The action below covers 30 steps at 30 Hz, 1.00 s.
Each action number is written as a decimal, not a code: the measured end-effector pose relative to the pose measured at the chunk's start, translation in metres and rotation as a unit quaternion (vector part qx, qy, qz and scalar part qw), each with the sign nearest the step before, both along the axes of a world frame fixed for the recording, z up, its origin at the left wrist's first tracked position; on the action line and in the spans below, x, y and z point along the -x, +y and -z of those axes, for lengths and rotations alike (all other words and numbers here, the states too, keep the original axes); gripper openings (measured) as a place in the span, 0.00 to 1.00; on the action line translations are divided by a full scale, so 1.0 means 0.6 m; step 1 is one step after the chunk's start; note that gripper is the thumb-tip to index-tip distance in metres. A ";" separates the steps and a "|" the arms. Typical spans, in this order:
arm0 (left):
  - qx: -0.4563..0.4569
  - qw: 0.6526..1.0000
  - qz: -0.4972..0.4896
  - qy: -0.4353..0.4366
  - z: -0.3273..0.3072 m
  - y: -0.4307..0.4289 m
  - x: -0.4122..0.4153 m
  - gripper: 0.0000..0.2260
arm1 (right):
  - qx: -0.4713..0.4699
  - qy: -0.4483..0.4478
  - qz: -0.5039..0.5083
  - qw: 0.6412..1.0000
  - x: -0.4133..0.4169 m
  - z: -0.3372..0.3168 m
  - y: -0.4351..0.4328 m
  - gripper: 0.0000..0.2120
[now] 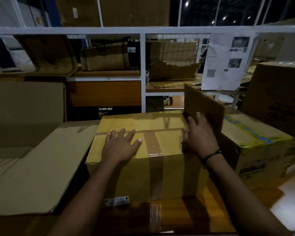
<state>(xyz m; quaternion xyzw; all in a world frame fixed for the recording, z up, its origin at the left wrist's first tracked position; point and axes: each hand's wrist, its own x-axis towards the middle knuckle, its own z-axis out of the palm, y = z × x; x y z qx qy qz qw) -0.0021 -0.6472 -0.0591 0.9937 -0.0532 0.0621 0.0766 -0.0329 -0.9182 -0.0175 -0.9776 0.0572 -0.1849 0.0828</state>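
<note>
Pretty dim overall, warm light is hitting the box [140, 123] top while shadows are swallowing the corners. Tape [153, 147] is glaring a bit, ceiling lamps [186, 3] are glowing, edges are bending and blurring.

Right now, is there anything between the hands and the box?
Nothing visible does. The left hand lies flat on top of the box, beside the tape. The right hand touches the raised flap at the box's right edge.
</note>
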 end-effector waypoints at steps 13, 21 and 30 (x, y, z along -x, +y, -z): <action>0.001 1.000 -0.001 -0.018 0.002 -0.003 -0.002 0.31 | 0.024 0.058 0.076 0.995 -0.036 0.046 -0.125 0.20; -0.022 0.999 0.025 0.026 -0.012 -0.006 -0.028 0.30 | 0.039 0.158 -0.237 0.958 -0.060 0.030 0.057 0.38; 0.014 0.996 0.081 -0.016 -0.012 0.007 -0.033 0.30 | 0.050 0.181 -0.241 0.952 -0.092 0.018 0.100 0.46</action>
